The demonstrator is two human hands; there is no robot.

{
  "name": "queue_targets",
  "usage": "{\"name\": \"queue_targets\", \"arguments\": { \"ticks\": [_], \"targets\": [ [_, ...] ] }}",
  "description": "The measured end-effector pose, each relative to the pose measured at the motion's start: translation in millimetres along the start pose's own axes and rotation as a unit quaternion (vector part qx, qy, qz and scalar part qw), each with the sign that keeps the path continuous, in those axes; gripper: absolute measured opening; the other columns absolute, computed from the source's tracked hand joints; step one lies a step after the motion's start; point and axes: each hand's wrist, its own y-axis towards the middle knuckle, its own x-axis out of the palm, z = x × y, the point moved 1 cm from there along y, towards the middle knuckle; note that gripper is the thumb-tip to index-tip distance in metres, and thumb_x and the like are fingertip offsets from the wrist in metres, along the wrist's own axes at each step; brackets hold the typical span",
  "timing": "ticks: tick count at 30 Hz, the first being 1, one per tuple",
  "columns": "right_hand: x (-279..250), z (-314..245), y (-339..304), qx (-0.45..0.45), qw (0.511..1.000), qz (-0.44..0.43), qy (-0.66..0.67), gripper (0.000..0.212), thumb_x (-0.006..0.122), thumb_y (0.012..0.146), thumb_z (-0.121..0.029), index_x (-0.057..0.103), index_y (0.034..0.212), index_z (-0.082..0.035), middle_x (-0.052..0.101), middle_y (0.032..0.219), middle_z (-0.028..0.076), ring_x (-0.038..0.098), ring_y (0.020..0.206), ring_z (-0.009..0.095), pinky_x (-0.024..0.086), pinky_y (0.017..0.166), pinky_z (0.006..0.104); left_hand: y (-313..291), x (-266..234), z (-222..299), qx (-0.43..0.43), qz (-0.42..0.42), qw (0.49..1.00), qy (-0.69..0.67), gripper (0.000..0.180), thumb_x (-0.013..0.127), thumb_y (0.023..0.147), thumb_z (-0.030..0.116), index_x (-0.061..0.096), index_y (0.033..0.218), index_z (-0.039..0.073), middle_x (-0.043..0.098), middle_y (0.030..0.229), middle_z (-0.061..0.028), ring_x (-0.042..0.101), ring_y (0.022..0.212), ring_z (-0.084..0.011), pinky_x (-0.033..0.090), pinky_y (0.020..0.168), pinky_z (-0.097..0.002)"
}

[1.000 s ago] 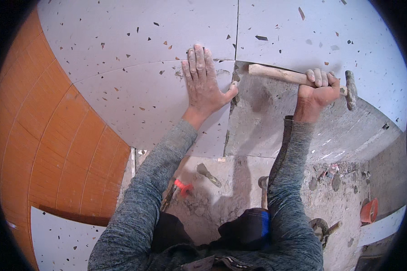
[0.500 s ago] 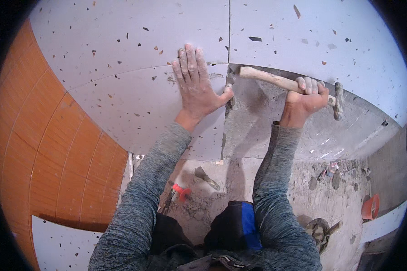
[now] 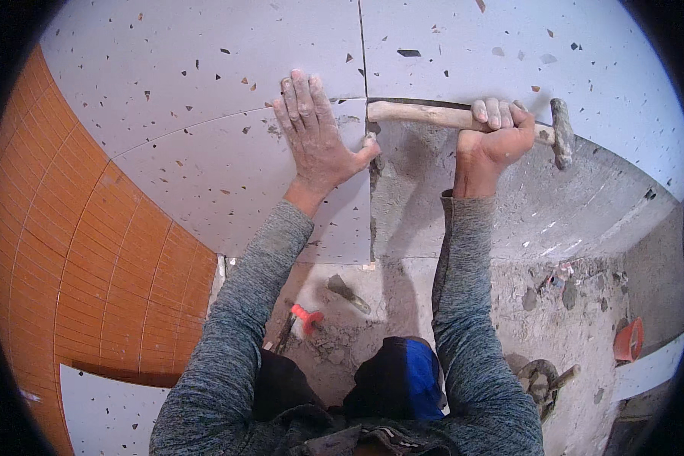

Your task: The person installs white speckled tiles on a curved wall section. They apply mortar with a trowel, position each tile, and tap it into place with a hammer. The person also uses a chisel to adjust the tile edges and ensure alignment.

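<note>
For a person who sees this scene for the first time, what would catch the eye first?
Probably the hammer, gripped in the right hand near the top of the bare grey patch. Then the dusty left hand, spread flat on the white speckled tiling left of that patch. The bright orange surface lines the left side.

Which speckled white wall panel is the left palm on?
The lower panel directly left of the bare grey patch; the left hand overlaps the upper-left panel only with its fingers.

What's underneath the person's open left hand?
The left hand lies flat over a white speckled tile, its upper part overlapping the matching tile above. The surface directly beneath the hand is covered and cannot be seen.
</note>
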Motion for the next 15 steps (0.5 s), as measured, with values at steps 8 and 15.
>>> {"name": "queue_targets", "arguments": {
  "ticks": [8, 15],
  "targets": [
    [-50.0, -16.4, 25.1, -0.07, 0.983, -0.047, -0.165, 0.024, 0.044, 0.084, -0.019, 0.033, 0.063, -0.017, 0.036, 0.057, -0.004, 0.037, 0.049, 0.015, 0.036, 0.05, 0.0303, 0.3, -10.6, 6.2, -0.022, -0.043, 0.997, -0.063, 0.135, 0.079, 0.064, 0.056, 0.0, 0.153, -0.008, -0.001, 0.16, -0.0304, -0.004, 0.15, -0.0447, 0.001, 0.119, -0.0605],
    [-21.9, -17.5, 17.8, 0.013, 0.997, -0.026, -0.078, 0.027, 0.044, 0.085, -0.014, 0.029, 0.062, -0.018, 0.034, 0.056, -0.002, 0.036, 0.05, 0.015, 0.036, 0.054, 0.0289, -4.7, -43.8, -2.4, 0.004, -0.068, 0.997, -0.044, 0.11, 0.062, 0.083, 0.057, 0.01, 0.151, -0.011, 0.008, 0.158, -0.0314, 0.002, 0.149, -0.0443, 0.003, 0.123, -0.0535]
  ]
}}
